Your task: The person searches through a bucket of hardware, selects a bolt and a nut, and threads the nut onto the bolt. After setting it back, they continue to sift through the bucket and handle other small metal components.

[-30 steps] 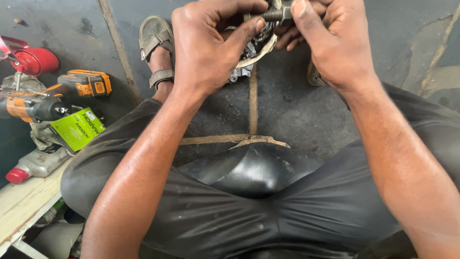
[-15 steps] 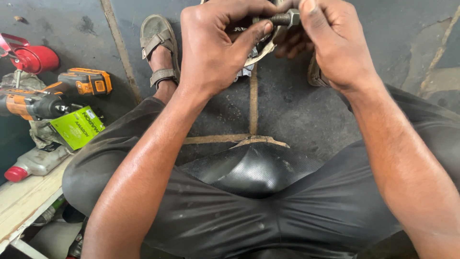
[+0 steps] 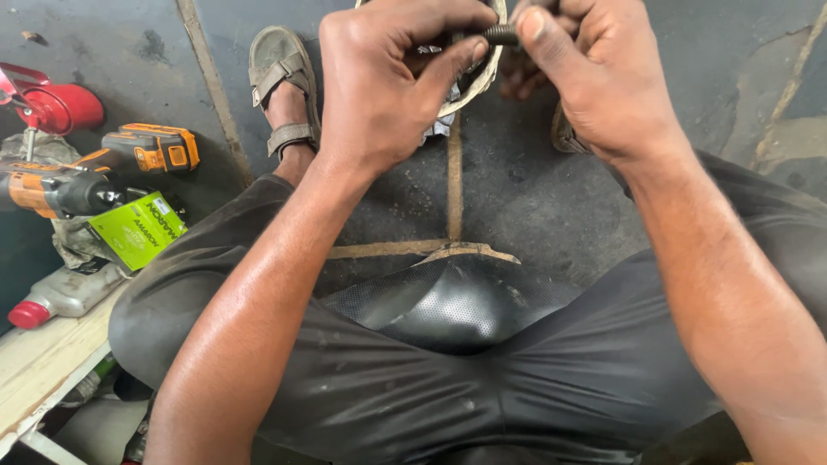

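At the top centre of the head view, we are pinching a dark threaded bolt [image 3: 500,34], lying crosswise, between our left hand [image 3: 388,86] and right hand [image 3: 594,82], both closed on it, over a pale curved rim [image 3: 482,82].

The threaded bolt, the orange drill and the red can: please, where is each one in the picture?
threaded bolt [image 3: 501,34], head view, on its ribbed shaft between both hands.
orange drill [image 3: 60,191], head view, on its body at the left edge.
red can [image 3: 65,108], head view, on its round side, upper left.
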